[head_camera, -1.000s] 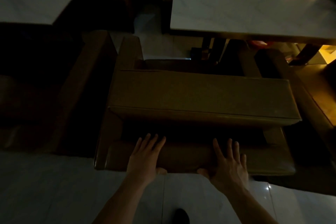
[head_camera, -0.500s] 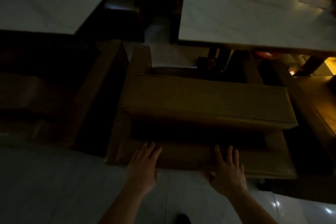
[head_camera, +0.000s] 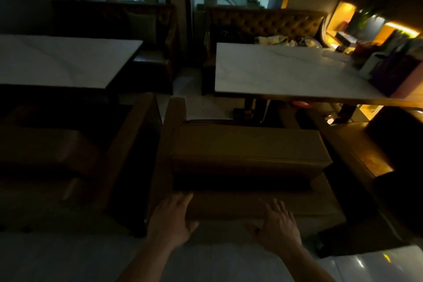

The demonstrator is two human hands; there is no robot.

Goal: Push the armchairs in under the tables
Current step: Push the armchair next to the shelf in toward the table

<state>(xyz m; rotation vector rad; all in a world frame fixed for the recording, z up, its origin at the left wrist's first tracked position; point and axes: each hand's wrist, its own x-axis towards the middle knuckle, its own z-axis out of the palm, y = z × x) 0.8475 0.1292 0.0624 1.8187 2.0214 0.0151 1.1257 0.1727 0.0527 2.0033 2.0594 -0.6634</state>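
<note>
Dim dining room; white table [head_camera: 286, 71] stood beyond the brown armchair [head_camera: 247, 151]. Left hand [head_camera: 170, 220] and right hand [head_camera: 278, 226] lay flat on its back edge, fingers apart.

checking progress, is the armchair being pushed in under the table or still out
Partly in: armchair arm fronts reach under the table edge; its back stays out. Both hands lie open on it.

tan-brown armchair [head_camera: 249, 144], white grey-veined marble table [head_camera: 286, 71], glossy pale floor [head_camera: 68, 258].
</note>
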